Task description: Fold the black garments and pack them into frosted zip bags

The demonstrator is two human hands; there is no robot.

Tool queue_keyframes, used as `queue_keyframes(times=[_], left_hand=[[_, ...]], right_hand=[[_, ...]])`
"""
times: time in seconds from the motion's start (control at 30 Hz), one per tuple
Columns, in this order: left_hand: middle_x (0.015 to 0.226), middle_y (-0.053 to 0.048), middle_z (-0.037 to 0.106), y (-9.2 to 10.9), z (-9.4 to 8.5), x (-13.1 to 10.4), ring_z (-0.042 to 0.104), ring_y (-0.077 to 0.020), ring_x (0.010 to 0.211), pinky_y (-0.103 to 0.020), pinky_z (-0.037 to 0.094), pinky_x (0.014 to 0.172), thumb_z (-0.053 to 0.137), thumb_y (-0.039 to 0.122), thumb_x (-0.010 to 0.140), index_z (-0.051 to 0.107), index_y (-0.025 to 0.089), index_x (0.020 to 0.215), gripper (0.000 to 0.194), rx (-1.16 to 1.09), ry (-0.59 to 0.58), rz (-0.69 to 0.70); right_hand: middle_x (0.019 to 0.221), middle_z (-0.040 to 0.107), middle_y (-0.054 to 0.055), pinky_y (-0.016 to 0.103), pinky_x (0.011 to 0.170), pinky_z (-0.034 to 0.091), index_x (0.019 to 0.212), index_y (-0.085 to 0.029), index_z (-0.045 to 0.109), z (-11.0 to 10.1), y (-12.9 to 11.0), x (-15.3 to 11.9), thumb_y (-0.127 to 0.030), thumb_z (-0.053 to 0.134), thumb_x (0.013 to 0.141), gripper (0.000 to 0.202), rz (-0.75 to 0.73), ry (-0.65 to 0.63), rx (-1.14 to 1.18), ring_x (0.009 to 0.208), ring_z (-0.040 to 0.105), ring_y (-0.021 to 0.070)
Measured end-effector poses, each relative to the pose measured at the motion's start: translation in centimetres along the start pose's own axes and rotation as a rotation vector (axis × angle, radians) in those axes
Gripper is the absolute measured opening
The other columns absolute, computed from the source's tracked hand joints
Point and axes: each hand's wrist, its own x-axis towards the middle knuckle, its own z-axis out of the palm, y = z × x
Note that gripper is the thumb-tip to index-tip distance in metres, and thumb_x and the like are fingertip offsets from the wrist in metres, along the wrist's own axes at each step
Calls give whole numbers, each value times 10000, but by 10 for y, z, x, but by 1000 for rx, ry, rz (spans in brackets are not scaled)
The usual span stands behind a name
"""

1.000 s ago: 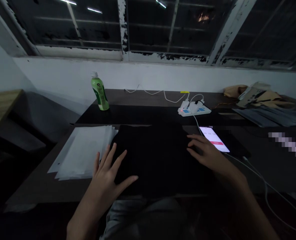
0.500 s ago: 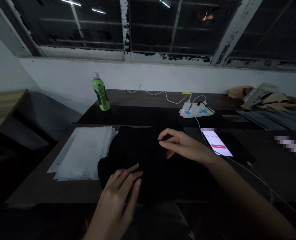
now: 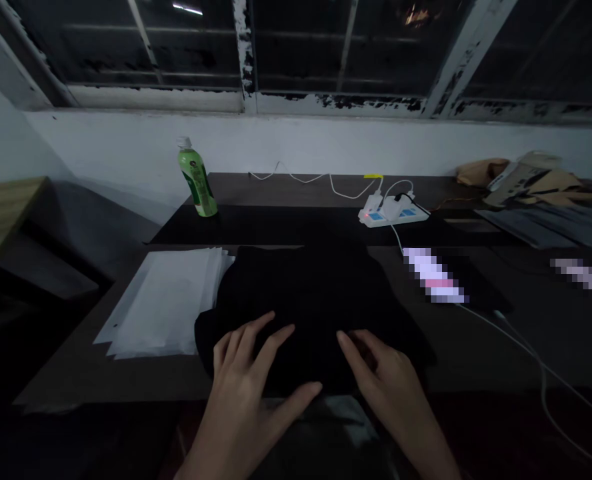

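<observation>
A black cloth lies spread on the dark table in front of me; its folds are hard to make out in the dim light. My left hand is over its near left part, open, fingers spread and thumb pointing right. Near its right front part is my right hand, fingers loosely bent, with a dark gap between thumb and forefinger. No cloth visibly rises between those fingers, though the other fingertips are partly hidden.
White sheets lie left of the cloth. Behind them stands a green bottle. A power strip with plugs sits at the back. To the right are a lit phone, a white cable, and papers.
My right hand has come from the cloth's far middle back toward me. The left hand's thumb has spread out to the right. The view has tilted slightly downward.
</observation>
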Motion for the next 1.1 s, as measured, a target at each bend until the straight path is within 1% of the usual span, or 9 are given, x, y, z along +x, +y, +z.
queue_keyframes(times=[0.13,0.27,0.5,0.63,0.73,0.8,0.9,1.0,1.1], left_hand=[[1465,-74,470,0,4,-3,466,-343,1334,-636,352,1095,589,366,918,550,359,1317,401,38,-49,101],[1465,-65,471,-7,5,-4,403,-320,1395,-634,273,1146,513,231,950,609,303,1222,297,70,-19,111],[1371,-66,560,-35,-20,-3,502,-282,1317,-565,267,1156,493,262,981,615,274,1173,227,70,146,47],[1346,-62,576,-50,-35,-7,516,-261,1299,-536,253,1163,497,287,979,606,270,1168,219,71,178,29],[1306,-58,606,-56,-38,-9,529,-250,1283,-533,233,1169,495,304,983,606,268,1159,212,86,184,12],[1265,-55,632,-58,-37,-8,551,-245,1255,-534,238,1163,495,296,982,609,266,1144,199,87,190,19],[1217,-44,660,-56,-32,-6,571,-234,1230,-529,235,1163,501,272,980,605,266,1133,184,70,182,44],[1174,-26,679,-50,-29,-6,599,-214,1192,-510,243,1166,502,242,981,606,268,1115,172,37,180,85],[1176,-19,680,-39,-25,-6,600,-202,1195,-479,297,1156,490,233,989,600,276,1151,200,-19,159,93]], right_hand=[[708,690,34,353,563,503,848,-276,629,5,-10,0,-648,538,853,383,56,-47,0,627,668,241],[663,640,5,305,520,447,782,-253,537,7,-21,4,-492,566,848,249,41,-75,-71,588,629,204],[699,648,3,289,517,474,1005,-203,607,-4,-28,18,-393,492,864,264,45,-30,34,524,615,171],[771,679,16,275,489,484,1015,-228,613,-41,-23,32,-415,515,865,260,14,128,164,584,649,184],[792,683,24,294,542,495,957,-234,601,-65,-22,37,-418,564,852,215,-53,320,22,670,661,210],[829,688,33,335,601,507,954,-235,585,-67,-26,34,-425,588,852,216,-109,446,-133,698,658,227],[925,710,68,435,773,527,987,-224,578,-44,-39,24,-340,579,882,157,-297,531,-308,815,676,259],[1138,712,84,521,1057,417,1067,-211,579,-7,-49,10,-149,495,916,183,-553,283,-358,1070,662,244],[1353,630,77,507,1158,344,1192,-200,590,17,-47,-2,-40,437,911,358,-652,-9,-431,1313,531,229]])
